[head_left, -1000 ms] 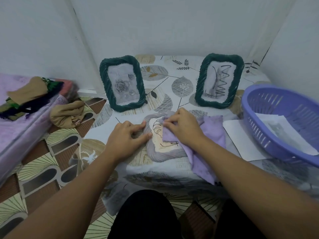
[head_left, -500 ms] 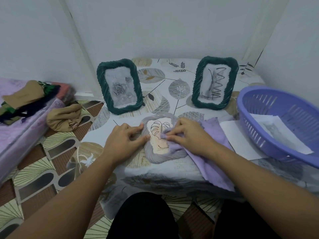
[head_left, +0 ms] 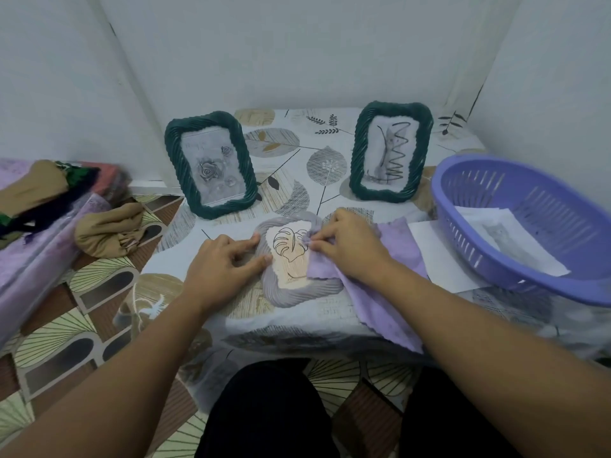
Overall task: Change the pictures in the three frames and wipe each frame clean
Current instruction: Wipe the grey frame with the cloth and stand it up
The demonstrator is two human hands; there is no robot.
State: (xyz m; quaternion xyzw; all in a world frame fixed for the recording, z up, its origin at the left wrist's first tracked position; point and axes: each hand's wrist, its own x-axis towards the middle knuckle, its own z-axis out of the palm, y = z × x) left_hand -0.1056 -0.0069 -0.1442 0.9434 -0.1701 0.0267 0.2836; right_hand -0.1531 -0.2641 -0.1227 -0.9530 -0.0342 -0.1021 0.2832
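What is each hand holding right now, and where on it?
The right hand pinches the purple cloth at its bunched upper edge, over the grey frame. The left hand holds nothing; its fingers press the frame's left rim.

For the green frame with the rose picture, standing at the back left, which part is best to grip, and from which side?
Grip the green rose frame by its two long side rails, thumb on one and fingers on the other, coming from the front and a little above. It stands upright and leans slightly back, with both rails free. The thick twisted border gives hold, and this probably keeps fingers off the pane.
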